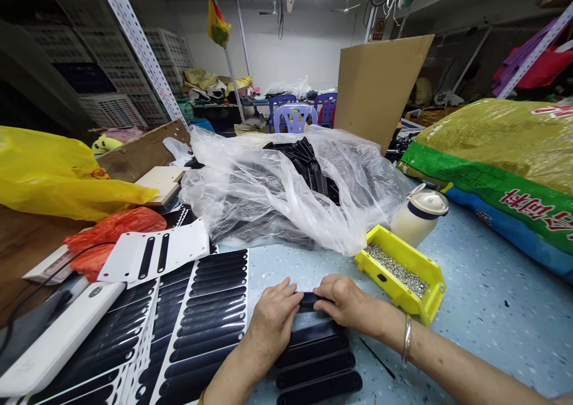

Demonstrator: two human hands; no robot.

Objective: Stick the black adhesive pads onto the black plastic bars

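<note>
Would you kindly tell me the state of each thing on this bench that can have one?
left hand, pinching the black strip
right hand, pinching the same strip's other end
yellow bin, open, holding small metal pieces
white bottle, lid on
clear bag, open, black parts inside
stacked strips, lying flat

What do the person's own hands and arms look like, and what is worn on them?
Both hands, the left hand and the right hand, are bare, without gloves. The forearms show no sleeves. A thin silver metal bangle circles the right wrist.
</note>
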